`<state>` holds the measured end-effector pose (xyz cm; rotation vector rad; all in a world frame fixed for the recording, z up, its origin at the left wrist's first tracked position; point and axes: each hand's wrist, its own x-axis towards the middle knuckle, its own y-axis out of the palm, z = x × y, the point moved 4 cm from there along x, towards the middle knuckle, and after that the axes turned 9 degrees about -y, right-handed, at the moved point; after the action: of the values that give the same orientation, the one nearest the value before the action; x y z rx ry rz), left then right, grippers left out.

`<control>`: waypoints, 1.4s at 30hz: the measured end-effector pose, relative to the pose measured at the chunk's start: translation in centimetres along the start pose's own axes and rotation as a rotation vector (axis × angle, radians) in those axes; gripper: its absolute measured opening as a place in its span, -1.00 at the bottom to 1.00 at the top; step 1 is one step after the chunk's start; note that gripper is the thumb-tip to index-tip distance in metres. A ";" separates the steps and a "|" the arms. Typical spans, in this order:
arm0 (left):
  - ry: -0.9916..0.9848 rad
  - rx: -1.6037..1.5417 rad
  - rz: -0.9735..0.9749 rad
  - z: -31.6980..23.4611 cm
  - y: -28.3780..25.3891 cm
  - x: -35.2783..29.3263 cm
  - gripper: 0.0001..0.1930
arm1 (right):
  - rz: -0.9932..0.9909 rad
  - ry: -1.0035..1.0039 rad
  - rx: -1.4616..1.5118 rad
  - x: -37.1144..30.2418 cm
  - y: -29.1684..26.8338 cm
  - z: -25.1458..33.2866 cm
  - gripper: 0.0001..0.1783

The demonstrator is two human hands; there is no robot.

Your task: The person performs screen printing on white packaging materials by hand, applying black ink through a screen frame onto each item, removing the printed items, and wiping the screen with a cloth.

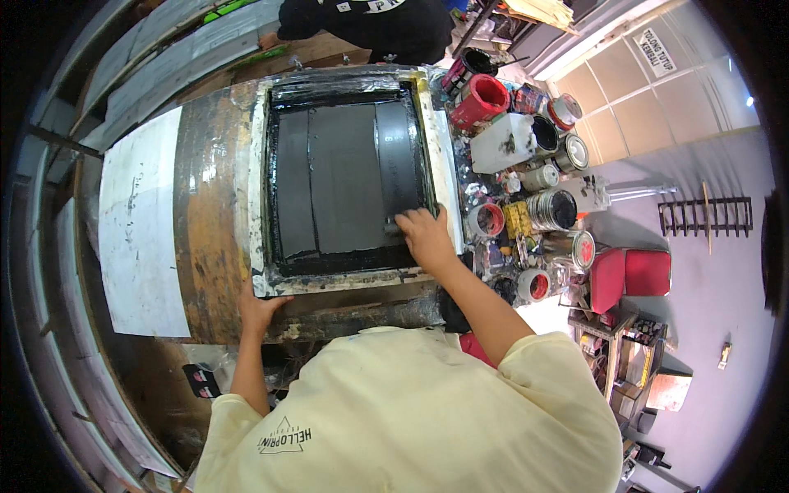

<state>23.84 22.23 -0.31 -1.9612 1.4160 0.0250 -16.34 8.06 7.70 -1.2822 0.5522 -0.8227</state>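
Yellow shirt (394, 411) sits nearside of the frame (258, 172), dark screen (345, 177) within it. Left hand (260, 309) grasps the frame's near-left corner; right hand (429, 238) curls inside its right edge, grasp unclear. Steady, light pressure seems best.

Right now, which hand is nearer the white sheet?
Left. Left hand: at the near-left corner of the screen-printing frame, right of the white sheet. Right hand: farther right.

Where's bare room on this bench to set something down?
Free: the brown board strip between the white sheet and the screen-printing frame, beyond the left hand at its near-left corner. Crowded: right of the frame, packed with a red tub, white jug and metal cans.
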 end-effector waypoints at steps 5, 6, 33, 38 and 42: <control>0.115 0.219 -0.106 1.5 0.3 0.5 -0.01 | -0.061 0.062 0.058 -1.0 -1.8 0.3 -0.40; 0.144 0.301 -0.154 1.7 0.4 0.5 0.02 | -0.038 0.074 0.061 -1.9 -1.2 0.7 -0.34; 0.100 0.359 -0.105 2.6 0.9 0.7 0.10 | -0.183 0.019 -0.043 11.8 5.5 -8.6 -0.55; 0.070 0.380 -0.093 0.0 0.1 0.4 0.02 | -0.225 0.003 -0.087 22.2 4.8 -15.0 -0.61; 0.102 0.390 -0.108 -0.8 -0.6 0.0 0.02 | 0.012 0.014 -0.093 25.2 2.1 -16.2 -0.65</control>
<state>24.01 21.91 0.57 -1.7271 1.2641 -0.3775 -12.91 -21.59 4.14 -1.3582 0.6148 -0.8046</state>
